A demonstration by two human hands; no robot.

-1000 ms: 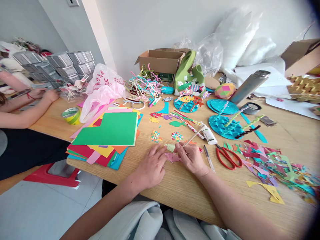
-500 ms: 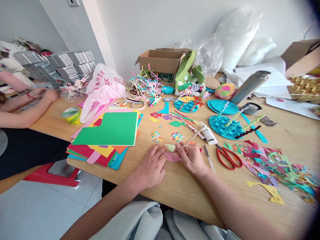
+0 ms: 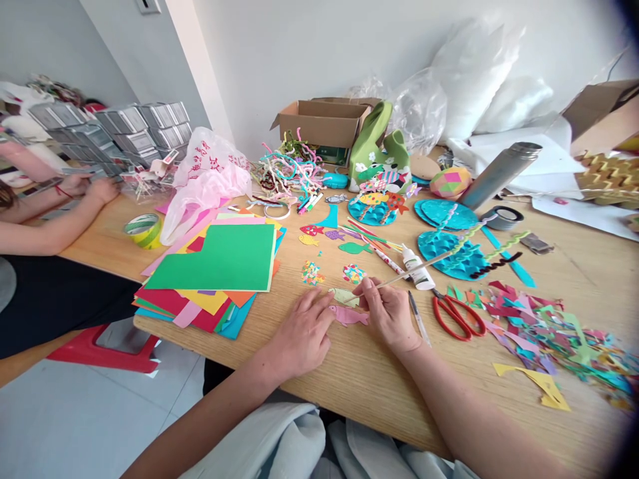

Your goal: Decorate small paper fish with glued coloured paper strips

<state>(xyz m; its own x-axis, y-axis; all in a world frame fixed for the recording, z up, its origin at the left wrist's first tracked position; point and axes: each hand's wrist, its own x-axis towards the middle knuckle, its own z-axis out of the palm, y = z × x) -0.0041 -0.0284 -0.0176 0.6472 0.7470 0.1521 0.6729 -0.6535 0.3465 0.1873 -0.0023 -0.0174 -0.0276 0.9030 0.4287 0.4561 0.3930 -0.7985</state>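
Observation:
My right hand (image 3: 388, 313) pinches a thin wooden stick (image 3: 417, 269). Its lower tip is over a pale green paper fish (image 3: 344, 296), and its upper end slants right. Just below that fish lies a pink paper fish (image 3: 352, 315). My left hand (image 3: 304, 329) rests flat, fingers outstretched, with the fingertips at the left ends of both fish. Two small heaps of colourful paper bits (image 3: 312, 272) lie beyond my hands. Further back are a green paper fish (image 3: 353, 247), a yellow one (image 3: 308, 240) and a purple one (image 3: 334, 234).
Stacked coloured paper (image 3: 214, 259) lies left. At right are a white glue bottle (image 3: 419, 271), a pen (image 3: 418, 316), red-handled scissors (image 3: 456, 316), paper scraps (image 3: 554, 326) and blue egg-carton discs (image 3: 444, 256). A steel flask (image 3: 499, 176) leans behind. Another person's hands (image 3: 102, 191) work at far left.
My right hand has shifted slightly right, and the stick now lies lower, slanting further to the right. More of the pink fish shows. My left hand stays put.

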